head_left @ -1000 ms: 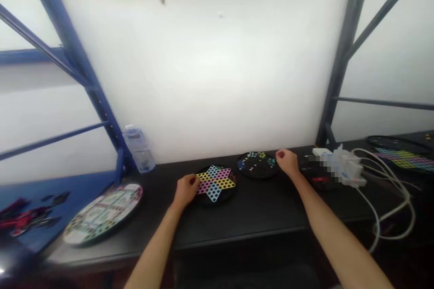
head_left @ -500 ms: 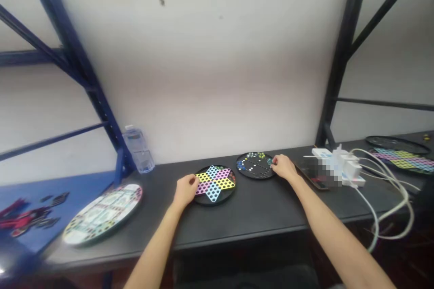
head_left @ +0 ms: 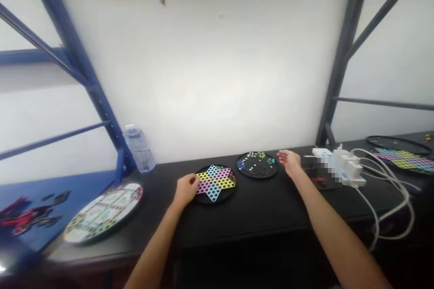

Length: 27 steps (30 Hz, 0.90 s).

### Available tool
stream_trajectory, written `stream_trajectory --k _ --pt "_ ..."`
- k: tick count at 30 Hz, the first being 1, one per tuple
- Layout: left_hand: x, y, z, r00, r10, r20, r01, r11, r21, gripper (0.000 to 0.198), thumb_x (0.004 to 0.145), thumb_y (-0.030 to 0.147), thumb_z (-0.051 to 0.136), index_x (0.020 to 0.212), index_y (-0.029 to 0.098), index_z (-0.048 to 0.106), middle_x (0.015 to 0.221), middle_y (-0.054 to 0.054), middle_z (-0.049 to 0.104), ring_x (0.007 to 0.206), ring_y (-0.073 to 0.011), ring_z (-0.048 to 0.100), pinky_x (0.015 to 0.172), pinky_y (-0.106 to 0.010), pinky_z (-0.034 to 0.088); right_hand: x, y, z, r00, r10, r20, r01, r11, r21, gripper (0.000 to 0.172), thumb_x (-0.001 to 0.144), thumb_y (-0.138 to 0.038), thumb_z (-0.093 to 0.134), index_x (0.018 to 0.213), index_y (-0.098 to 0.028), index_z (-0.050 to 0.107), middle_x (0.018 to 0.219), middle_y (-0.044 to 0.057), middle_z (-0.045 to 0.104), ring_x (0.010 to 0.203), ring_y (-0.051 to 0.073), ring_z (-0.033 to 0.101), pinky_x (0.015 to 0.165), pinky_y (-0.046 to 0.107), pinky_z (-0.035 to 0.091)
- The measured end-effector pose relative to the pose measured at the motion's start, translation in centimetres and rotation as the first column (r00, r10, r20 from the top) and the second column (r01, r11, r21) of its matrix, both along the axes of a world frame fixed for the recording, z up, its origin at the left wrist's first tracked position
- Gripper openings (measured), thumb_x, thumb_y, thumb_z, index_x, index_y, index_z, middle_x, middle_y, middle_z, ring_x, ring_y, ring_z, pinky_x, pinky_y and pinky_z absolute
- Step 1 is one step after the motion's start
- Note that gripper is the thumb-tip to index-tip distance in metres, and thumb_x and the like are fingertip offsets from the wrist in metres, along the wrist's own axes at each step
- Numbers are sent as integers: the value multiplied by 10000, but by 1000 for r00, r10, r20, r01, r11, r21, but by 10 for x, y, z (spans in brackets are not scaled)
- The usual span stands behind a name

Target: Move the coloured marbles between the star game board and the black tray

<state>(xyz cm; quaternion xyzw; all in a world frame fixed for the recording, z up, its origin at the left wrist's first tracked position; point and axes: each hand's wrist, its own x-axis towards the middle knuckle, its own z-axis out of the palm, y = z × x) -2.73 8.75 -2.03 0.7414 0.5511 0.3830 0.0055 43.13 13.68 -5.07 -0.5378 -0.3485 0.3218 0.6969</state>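
My left hand (head_left: pixel 187 188) is at the left edge of a round Chinese checkers board (head_left: pixel 214 184), its fingers closed on the rim. The board has a yellow, pink and blue star full of holes, set in a black base. My right hand (head_left: pixel 290 162) is raised just right of a round black tray (head_left: pixel 252 172). Its fingers are pinched, with a small pale bluish marble (head_left: pixel 280 151) at the tips. Blue, white, yellow-green and teal marbles (head_left: pixel 271 161) lie in groups around the tray.
A white round game board (head_left: pixel 105 212) lies at left, beside a blue surface with red and black pieces (head_left: pixel 27 216). A clear bottle (head_left: pixel 139 150) stands by the wall. At right are a power strip with white plugs (head_left: pixel 349 167), cables, a partly blurred phone and another star board (head_left: pixel 405 159).
My right hand has lifted away from the teal marbles at the tray's right edge and moved right and up, turning its palm. My left hand has stayed at the board.
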Motion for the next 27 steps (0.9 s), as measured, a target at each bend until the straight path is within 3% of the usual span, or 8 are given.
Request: stream_trajectory --k 3,6,8,11,15,18,21,27 --pt "1 0 0 1000 9 0 -9 1000 -4 311 819 347 456 598 171 585 588 4 585 577 -125 493 592 -232 354 9 -1 8 874 228 -429 -195 973 120 128 715 -223 474 758 -150 570 754 103 647 634 154 601 511 246 488" --pt "1 0 1 1000 7 -5 -7 1000 -7 310 819 348 455 604 170 590 590 4 585 586 -127 497 598 -232 354 11 -1 11 844 254 -472 -216 967 134 121 739 -218 473 770 -148 566 652 61 599 505 116 524 407 209 408" --pt "0 0 1 1000 -8 -8 8 1000 -10 297 818 341 455 623 169 598 604 3 590 593 -126 499 598 -231 352 6 -1 9 931 161 -327 -152 987 50 128 756 -270 509 739 -158 567 526 4 516 412 100 429 373 211 347" --pt "0 1 0 1000 -3 -15 3 1000 -3 296 821 338 452 617 169 586 597 6 578 582 -121 488 593 -231 346 -5 0 3 979 -35 202 49 997 -65 205 715 -371 604 666 -172 597 492 1 518 476 137 499 488 252 406" --pt "0 1 -1 1000 5 -17 -5 1000 0 314 824 347 448 591 170 563 584 10 565 576 -118 483 586 -231 343 -16 1 -6 644 30 765 156 973 -169 215 619 -401 698 676 -196 672 693 62 662 745 218 620 695 301 445" --pt "0 1 0 1000 0 -14 0 1000 3 306 824 341 449 601 171 571 593 10 574 579 -119 487 585 -230 345 -17 2 -10 504 103 858 182 958 -222 256 633 -419 695 782 -211 704 808 81 682 795 225 628 698 304 447" --pt "1 -1 1 1000 -1 -25 1 1000 -2 314 828 348 448 593 173 562 579 12 563 569 -120 481 581 -229 343 -15 4 -12 451 117 885 203 952 -230 267 645 -420 695 807 -208 705 842 92 679 807 224 632 698 299 454" --pt "1 0 0 1000 6 -15 -6 1000 5 306 824 347 454 599 174 568 585 11 570 576 -121 486 593 -228 346 -19 6 -7 545 59 836 205 958 -201 190 607 -359 700 708 -198 690 762 83 668 766 223 623 694 301 458"
